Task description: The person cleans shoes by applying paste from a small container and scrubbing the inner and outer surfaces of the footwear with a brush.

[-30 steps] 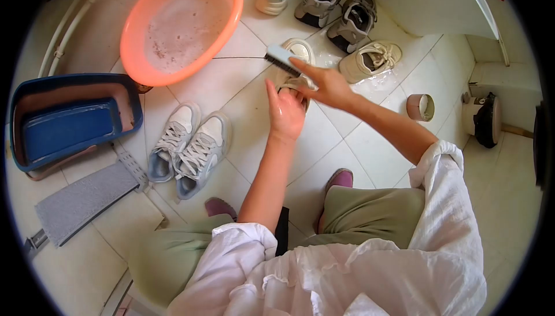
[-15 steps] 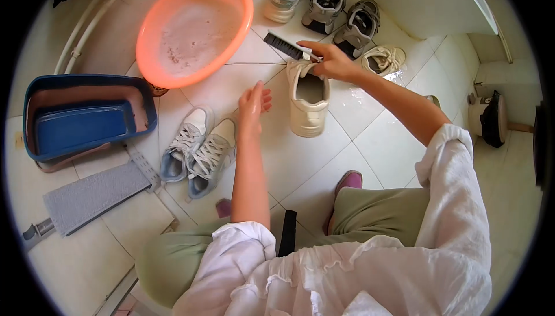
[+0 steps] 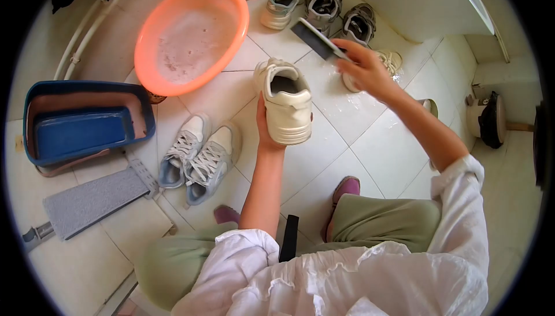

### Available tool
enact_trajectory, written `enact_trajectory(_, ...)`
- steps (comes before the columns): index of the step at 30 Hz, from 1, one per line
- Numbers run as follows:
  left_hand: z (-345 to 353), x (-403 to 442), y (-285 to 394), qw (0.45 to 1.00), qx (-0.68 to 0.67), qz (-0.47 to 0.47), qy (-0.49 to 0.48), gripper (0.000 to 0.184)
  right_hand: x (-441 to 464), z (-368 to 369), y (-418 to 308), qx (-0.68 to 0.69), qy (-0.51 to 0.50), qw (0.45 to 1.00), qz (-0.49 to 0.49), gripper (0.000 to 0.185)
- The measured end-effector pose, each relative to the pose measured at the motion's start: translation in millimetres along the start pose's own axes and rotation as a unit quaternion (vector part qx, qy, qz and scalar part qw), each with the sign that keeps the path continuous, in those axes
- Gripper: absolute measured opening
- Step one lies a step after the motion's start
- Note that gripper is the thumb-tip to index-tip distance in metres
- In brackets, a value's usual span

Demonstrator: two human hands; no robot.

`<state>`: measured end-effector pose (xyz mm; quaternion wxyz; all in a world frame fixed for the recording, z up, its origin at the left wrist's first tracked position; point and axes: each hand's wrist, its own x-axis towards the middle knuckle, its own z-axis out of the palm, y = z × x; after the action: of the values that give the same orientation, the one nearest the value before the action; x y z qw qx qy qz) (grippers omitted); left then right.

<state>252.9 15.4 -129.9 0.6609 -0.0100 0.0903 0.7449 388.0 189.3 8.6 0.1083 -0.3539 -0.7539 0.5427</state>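
A cream sneaker is held up in my left hand, its heel toward me and its opening facing up. Most of the left fingers are hidden under and behind the shoe. My right hand grips a scrub brush by its handle, up and to the right of the sneaker and apart from it. The brush has dark bristles and a pale back. Past the right hand, a second cream sneaker is partly covered by it on the wet floor.
An orange basin of cloudy water stands at the upper left. Several sneakers line the back wall. A white-and-grey pair lies left of my arm, near blue tubs and a flat grey mop. A pot sits at right.
My left hand, empty before, has taken hold of the cream sneaker and lifted it slightly leftward. My right hand has moved right, away from the shoe, carrying the brush.
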Motion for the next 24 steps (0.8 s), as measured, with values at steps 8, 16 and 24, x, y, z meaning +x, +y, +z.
enact_trajectory(8, 12.4, -20.5, 22.2, 0.987, 0.079, 0.072, 0.123, 0.05, -19.7, -18.3, -44.5, -0.163, -0.217, 0.961, -0.046, 0.032)
enact_trajectory(16, 15.2, -19.6, 8.9, 0.988, 0.049, 0.07, 0.129, 0.053, 30.1, 68.6, 14.0, -0.272, -0.264, 0.925, 0.007, 0.033)
enact_trajectory(24, 13.9, -20.8, 34.2, 0.983, 0.094, 0.072, 0.142, 0.052, 2.6, 42.0, -15.1, -0.061, -0.27, 0.959, 0.057, 0.022)
